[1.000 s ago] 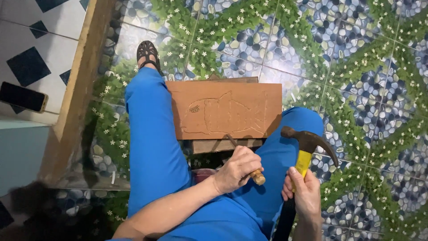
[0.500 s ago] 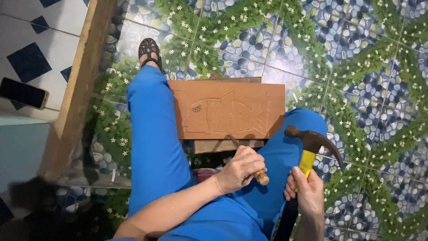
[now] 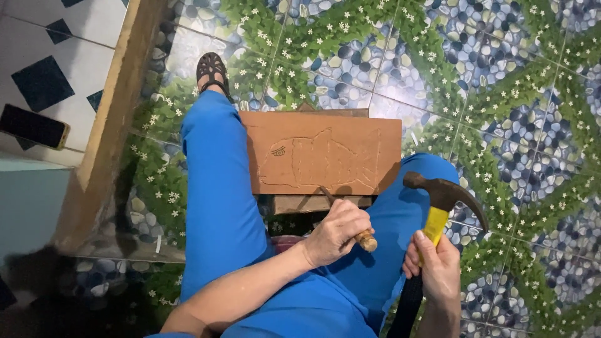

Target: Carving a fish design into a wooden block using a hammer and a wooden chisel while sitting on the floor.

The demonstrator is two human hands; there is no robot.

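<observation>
Wooden board, reddish-brown with a fish outline cut into its face, rests across the person's blue-trousered legs, just ahead of both hands, with a second piece of wood showing under its near edge. The left hand is closed around a chisel, fingers curled over the shaft and knuckles turned upward. The chisel's light wooden handle end pokes out toward the right hand, and its blade slants forward to meet the board's near edge below the fish. The left forearm runs in from the lower left, bent across the lap, with the wrist fairly straight.

The right hand sits just to the right of the left hand and slightly nearer the body, apart from it. It is clamped on the grip of a claw hammer, fingers wrapped around where the yellow part of the handle meets the black. The hammer stands nearly upright from the fist, its dark head raised above and to the right of the chisel's handle end, not touching it.

Beyond the board, a sandalled foot rests on the pebble-and-flower patterned floor. Far to the left of the hands, past a wooden beam, a dark phone lies on white tiles.
</observation>
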